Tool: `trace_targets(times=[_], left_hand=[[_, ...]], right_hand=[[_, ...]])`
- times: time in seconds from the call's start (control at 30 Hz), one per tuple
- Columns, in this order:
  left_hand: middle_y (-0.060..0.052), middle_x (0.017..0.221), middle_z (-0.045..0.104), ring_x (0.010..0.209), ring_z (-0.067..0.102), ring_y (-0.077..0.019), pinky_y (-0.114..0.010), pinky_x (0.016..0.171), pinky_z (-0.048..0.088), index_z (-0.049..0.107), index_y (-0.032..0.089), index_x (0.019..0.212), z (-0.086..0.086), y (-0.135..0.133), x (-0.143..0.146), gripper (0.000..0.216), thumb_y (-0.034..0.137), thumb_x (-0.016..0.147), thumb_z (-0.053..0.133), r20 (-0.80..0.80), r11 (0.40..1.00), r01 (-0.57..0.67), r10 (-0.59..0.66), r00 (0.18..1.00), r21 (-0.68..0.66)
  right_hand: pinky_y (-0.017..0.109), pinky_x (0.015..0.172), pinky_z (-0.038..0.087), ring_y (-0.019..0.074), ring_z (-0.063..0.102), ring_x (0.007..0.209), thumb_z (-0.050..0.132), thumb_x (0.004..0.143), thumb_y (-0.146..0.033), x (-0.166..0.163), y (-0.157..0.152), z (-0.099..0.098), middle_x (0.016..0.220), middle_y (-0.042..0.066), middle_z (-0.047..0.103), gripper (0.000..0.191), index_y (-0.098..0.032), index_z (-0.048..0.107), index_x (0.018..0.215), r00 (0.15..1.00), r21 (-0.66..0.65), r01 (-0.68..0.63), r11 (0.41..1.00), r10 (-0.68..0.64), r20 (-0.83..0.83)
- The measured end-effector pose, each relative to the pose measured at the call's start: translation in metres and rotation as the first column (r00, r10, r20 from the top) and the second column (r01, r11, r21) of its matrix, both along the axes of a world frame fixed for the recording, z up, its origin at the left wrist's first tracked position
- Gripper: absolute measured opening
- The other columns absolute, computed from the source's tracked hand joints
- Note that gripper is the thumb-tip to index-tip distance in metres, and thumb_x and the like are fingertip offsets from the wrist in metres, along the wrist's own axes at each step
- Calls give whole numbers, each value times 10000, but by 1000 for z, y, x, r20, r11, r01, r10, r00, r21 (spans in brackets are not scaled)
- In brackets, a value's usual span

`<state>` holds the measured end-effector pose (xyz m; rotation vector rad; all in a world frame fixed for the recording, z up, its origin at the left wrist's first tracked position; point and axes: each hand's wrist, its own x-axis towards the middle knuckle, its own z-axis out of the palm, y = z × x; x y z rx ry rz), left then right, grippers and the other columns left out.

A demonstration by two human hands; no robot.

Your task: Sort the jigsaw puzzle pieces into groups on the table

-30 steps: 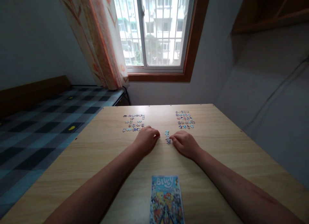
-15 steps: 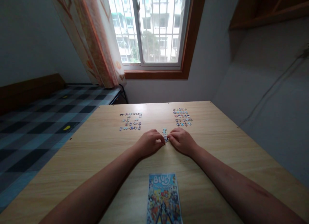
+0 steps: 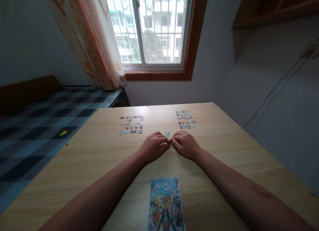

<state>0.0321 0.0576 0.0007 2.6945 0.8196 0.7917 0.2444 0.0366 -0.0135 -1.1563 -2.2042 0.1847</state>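
A small strip of joined jigsaw puzzle pieces (image 3: 167,134) lies on the table between my two hands. My left hand (image 3: 155,146) is closed at its left side, thumb and fingertips pinching at the near end. From the right, my right hand (image 3: 183,144) reaches in with its fingers pinched at the same pieces. The two sets of fingertips almost meet and cover much of the strip. Below the hands lies a picture sheet (image 3: 166,204) lettered "BLUEY", with many colourful cartoon figures on it.
Loose puzzle pieces (image 3: 136,131) stand in spaced rows at the back left of the wooden table (image 3: 99,138). More rows of pieces (image 3: 185,122) lie at the back right. A bed with a checked cover (image 3: 32,138) adjoins the left side; a window is behind.
My right fingertips have come closer to the left ones, narrowing the gap over the strip. The whole view has shifted slightly; the sheet and piece rows lie as before.
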Motion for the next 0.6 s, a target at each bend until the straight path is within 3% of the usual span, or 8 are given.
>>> trace_targets(times=[0.13,0.43,0.6], left_hand=[[-15,939,787,856,668,-173,-350,881,501,765,234,899,1,2,-4,142,280,917,632,41,999,14,-16,999,30],[14,942,790,860,664,-169,-344,878,494,789,266,861,2,4,-5,150,264,898,645,-41,997,56,-54,998,46],[18,950,791,865,661,-170,-340,879,495,796,275,883,-1,6,-7,148,250,894,650,-25,997,62,-61,998,51]], right_hand=[[337,821,449,198,614,844,556,970,-204,0,0,0,843,59,721,262,-195,716,763,1000,1,0,1000,0,-2],[340,820,451,201,618,846,570,960,-192,0,-1,1,851,60,729,253,-190,721,757,1000,12,9,1000,-10,22],[343,825,459,206,628,863,642,922,-197,0,-1,1,865,51,737,159,-205,752,808,1000,24,3,1000,-3,19]])
